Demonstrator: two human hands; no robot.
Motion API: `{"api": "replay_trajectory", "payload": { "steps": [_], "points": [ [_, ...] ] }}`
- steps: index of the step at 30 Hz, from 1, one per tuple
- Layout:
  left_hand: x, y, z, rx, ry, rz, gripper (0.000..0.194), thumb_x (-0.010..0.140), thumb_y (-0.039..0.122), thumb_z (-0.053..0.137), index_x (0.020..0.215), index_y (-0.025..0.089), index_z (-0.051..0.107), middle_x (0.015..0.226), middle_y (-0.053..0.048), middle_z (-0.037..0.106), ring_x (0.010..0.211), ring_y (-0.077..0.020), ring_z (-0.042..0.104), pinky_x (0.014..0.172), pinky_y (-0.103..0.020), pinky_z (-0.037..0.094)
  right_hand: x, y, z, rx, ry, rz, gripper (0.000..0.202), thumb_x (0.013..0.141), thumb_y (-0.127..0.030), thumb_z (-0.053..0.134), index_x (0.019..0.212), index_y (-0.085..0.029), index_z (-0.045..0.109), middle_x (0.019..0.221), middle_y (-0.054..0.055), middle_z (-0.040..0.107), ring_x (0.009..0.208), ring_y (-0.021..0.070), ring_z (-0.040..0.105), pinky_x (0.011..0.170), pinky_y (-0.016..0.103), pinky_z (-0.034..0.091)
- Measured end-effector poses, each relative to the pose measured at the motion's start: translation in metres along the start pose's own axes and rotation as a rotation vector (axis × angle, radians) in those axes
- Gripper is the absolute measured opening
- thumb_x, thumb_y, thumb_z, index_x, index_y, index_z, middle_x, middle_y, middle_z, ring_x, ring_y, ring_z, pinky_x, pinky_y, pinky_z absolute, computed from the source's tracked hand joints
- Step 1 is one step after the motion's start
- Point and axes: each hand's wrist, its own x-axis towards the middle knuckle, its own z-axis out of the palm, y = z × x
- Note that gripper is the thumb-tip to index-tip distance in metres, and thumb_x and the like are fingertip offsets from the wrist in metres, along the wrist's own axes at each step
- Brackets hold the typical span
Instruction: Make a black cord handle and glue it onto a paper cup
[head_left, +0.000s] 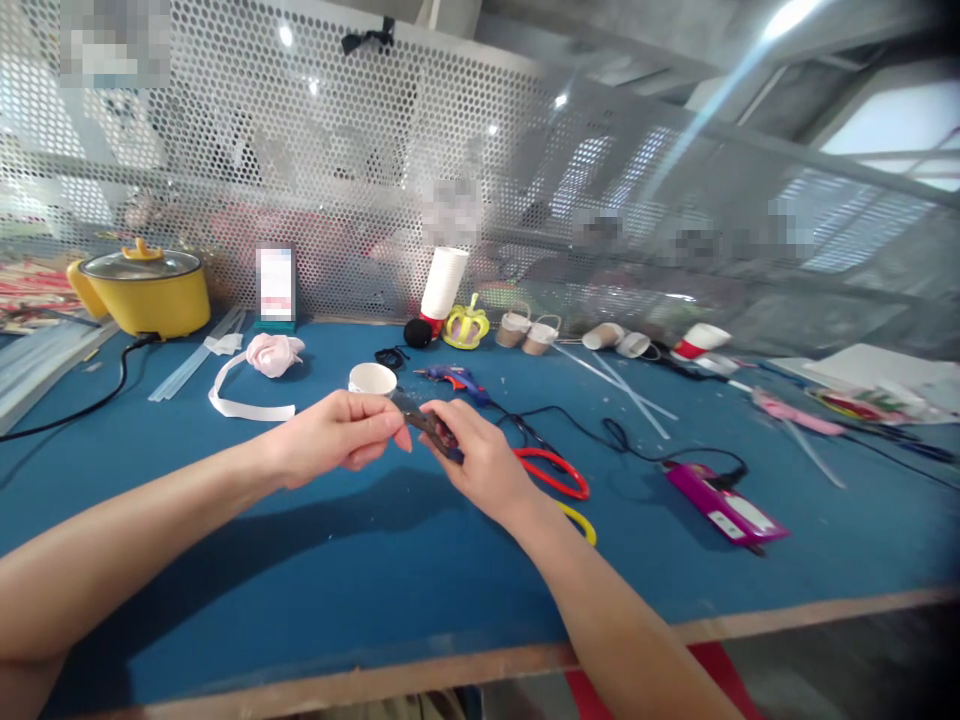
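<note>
My right hand [480, 455] is closed around a pair of pliers [426, 427] with dark jaws and what looks like a blue handle. The jaws point left, towards my left hand [356, 430]. Its thumb and fingers are pinched together at the jaw tips; whatever they hold is too small or hidden to make out. Just behind the hands stands a white paper cup [373, 379], open side up. A blue glue gun [457, 382] lies beyond my right hand. Near my right wrist are a red loop [559, 472] and a yellow loop [583, 522], partly covered by my arm.
A roll of pale pink ribbon [274, 355] and a yellow electric pot [154, 295] stand left. Along the mesh panel are stacked cups [444, 282], a yellow crown-shaped piece [466, 325] and small cup baskets [527, 333]. A magenta power strip [724, 505] with cords lies right.
</note>
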Motion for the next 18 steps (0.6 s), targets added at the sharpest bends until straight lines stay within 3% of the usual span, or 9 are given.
{"api": "replay_trajectory", "payload": {
  "steps": [6,10,12,14,18],
  "points": [
    [0.002,-0.007,0.001,0.907,0.369,0.301,0.026,0.084,0.024,0.038,0.069,0.013,0.056,0.050,0.004,0.041,0.046,-0.0069,0.030,0.046,-0.020,0.025,0.000,-0.013,0.003,0.052,-0.078,0.205,0.020,0.086,-0.029,0.045,0.099,-0.016,0.053,0.085,0.008,0.060,0.075,0.0177,0.058,0.068,0.029,0.047],
    [0.006,-0.018,0.001,1.265,0.472,0.338,0.027,0.084,0.019,0.035,0.066,0.014,0.055,0.054,-0.002,0.050,0.051,-0.0108,0.039,0.048,-0.023,0.027,0.001,-0.021,0.005,0.114,-0.180,0.330,0.020,0.087,-0.030,0.044,0.095,-0.016,0.055,0.085,0.007,0.064,0.077,0.0187,0.060,0.068,0.030,0.047],
    [0.006,-0.017,0.000,1.225,0.476,0.273,0.026,0.084,0.020,0.036,0.069,0.014,0.056,0.057,-0.003,0.052,0.053,-0.0118,0.042,0.049,-0.023,0.029,0.001,-0.021,0.006,0.111,-0.180,0.347,0.019,0.087,-0.029,0.044,0.093,-0.016,0.056,0.083,0.007,0.064,0.076,0.0187,0.061,0.068,0.029,0.047],
    [0.005,-0.009,-0.003,0.985,0.388,0.161,0.025,0.085,0.025,0.037,0.075,0.014,0.057,0.055,-0.001,0.050,0.051,-0.0106,0.042,0.049,-0.022,0.031,0.000,-0.019,0.007,0.090,-0.139,0.329,0.018,0.086,-0.029,0.046,0.093,-0.016,0.056,0.084,0.007,0.064,0.076,0.0185,0.060,0.068,0.030,0.047],
    [-0.001,0.007,-0.013,0.168,-0.074,-0.117,0.030,0.087,0.036,0.034,0.087,0.014,0.055,0.053,0.004,0.045,0.042,-0.0064,0.034,0.041,-0.019,0.029,-0.001,-0.012,0.004,0.082,-0.067,0.195,0.019,0.086,-0.028,0.046,0.099,-0.016,0.054,0.087,0.008,0.061,0.077,0.0173,0.058,0.069,0.028,0.047]
  ]
}}
